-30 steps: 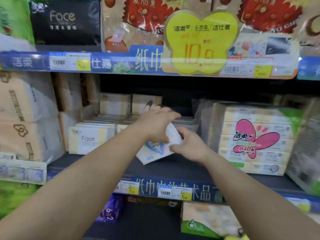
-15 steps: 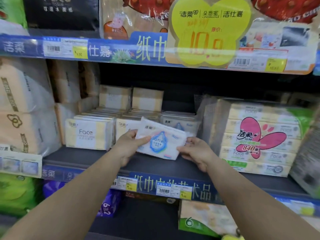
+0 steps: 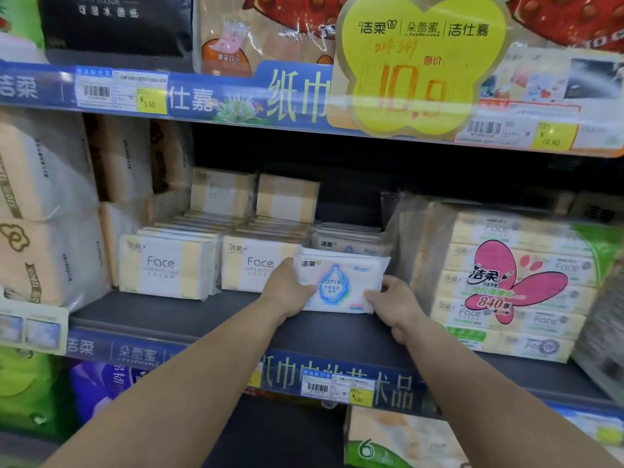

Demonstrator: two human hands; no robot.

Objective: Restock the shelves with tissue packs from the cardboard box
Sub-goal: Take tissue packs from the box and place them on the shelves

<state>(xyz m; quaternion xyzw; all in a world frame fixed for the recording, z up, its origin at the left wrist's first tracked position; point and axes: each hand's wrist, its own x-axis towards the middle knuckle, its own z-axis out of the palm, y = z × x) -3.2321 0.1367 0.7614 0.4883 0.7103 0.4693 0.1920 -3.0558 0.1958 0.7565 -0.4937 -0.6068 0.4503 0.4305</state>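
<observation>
A: State the grip.
B: Both hands hold one white pack (image 3: 341, 285) with a blue drop print. The left hand (image 3: 287, 292) grips its left end, fingers curled behind it. The right hand (image 3: 393, 304) pinches its lower right corner, thumb on the front face.

A: Pack position?
B: It stands upright between the two hands, front face toward the camera. Its lower edge is on or just above the shelf (image 3: 162, 315); contact cannot be confirmed.

A: What lies behind the grip?
B: A row of like packs (image 3: 347, 243), just behind the held pack.

A: To the left of the grip?
B: Two rows of Face packs (image 3: 165, 268). The nearer row sits directly beside the left hand, which covers part of its front pack.

A: To the right?
B: A large bundle (image 3: 516, 285) in clear wrap with a pink butterfly label, just beside the right hand.

A: Above?
B: The upper shelf's blue rail (image 3: 209, 99), carrying a yellow sign (image 3: 415, 62) marked 10.9.

A: Below?
B: A price tag (image 3: 337, 388) on the shelf front, between the forearms.
</observation>
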